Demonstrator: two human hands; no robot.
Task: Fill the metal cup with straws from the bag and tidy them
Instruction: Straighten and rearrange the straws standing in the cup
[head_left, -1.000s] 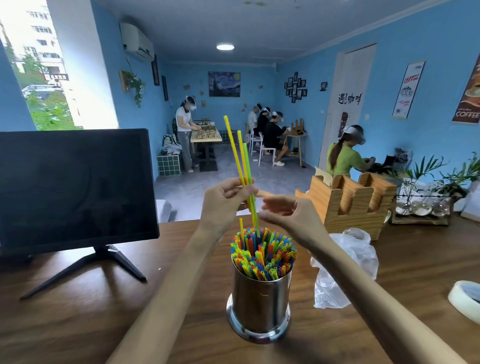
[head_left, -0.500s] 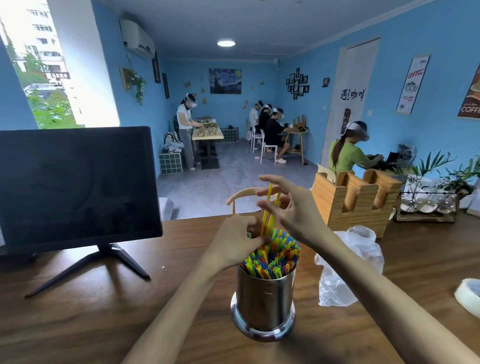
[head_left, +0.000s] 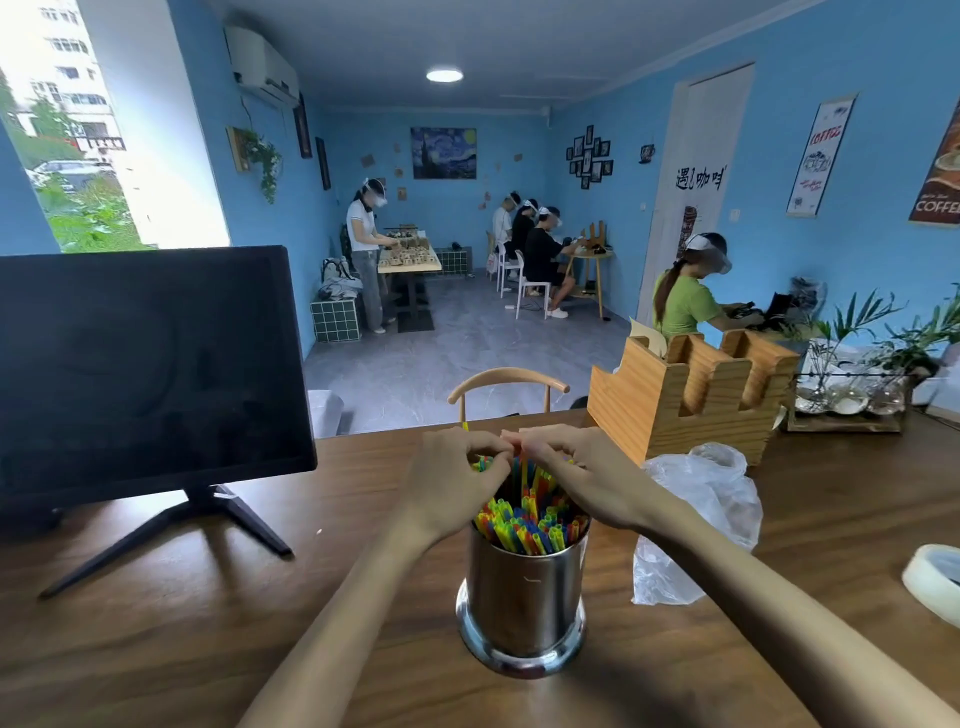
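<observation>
A shiny metal cup (head_left: 524, 603) stands on the wooden table near me, packed with colourful straws (head_left: 530, 525). Over the far side of the bundle my left hand (head_left: 457, 483) and my right hand (head_left: 587, 478) meet fingertip to fingertip, fingers curled around the straw tops. A yellow straw tip pokes up just behind my left hand. The clear plastic bag (head_left: 696, 519) lies crumpled to the right of the cup; no straws show inside it.
A dark monitor (head_left: 145, 374) on a stand fills the left of the table (head_left: 156, 623). A wooden holder (head_left: 691, 395) sits behind the bag, a tape roll (head_left: 935, 582) at the right edge. A chair back (head_left: 509, 387) rises past the table's far edge.
The few yellow and green straws held high above the cup have gone down into the bundle. Both hands dropped and closed together over the straw tops.
</observation>
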